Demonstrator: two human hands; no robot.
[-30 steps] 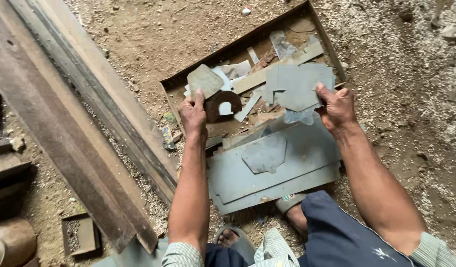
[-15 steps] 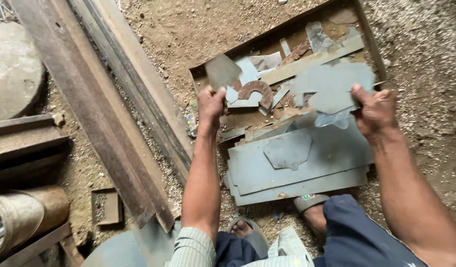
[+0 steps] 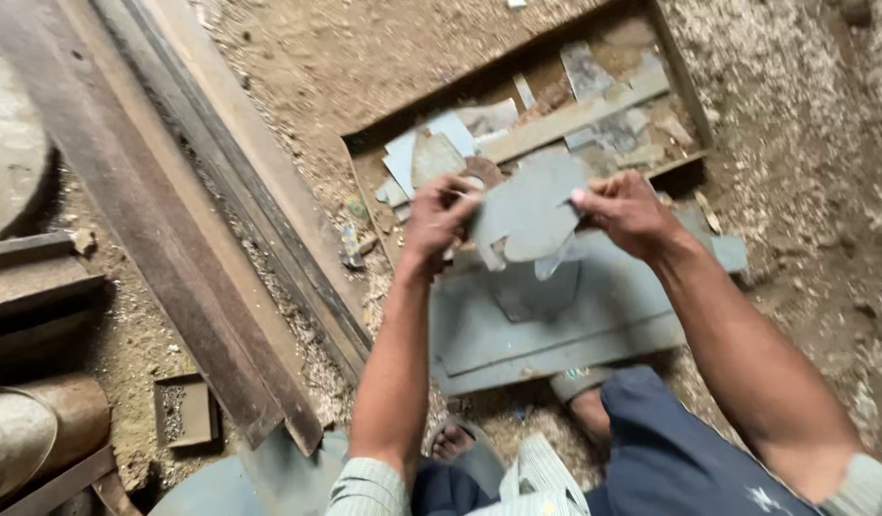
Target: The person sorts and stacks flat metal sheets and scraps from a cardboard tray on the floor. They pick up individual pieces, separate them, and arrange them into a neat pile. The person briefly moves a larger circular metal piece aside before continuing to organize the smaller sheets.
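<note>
While I look down from the head camera, both hands meet at the centre of the frame on one grey metal cutout, an irregular flat piece with notched edges. My left hand has its grip pinched on the cutout's left edge, fingers curled over the top, and my right hand has its grip pinched on the right edge, thumb on the upper face. The cutout is held in the air, tilted a little, just above a large grey metal sheet that lies on the dirt floor below the hands. Behind it, toward the upper right of the frame, a shallow rusty tray holds a jumble of small grey offcuts and a long strip. Long rusty steel beams run diagonally down the left side. At the lower edge my feet in sandals rest close to the sheet's near edge, beside dark blue trousers.
</note>
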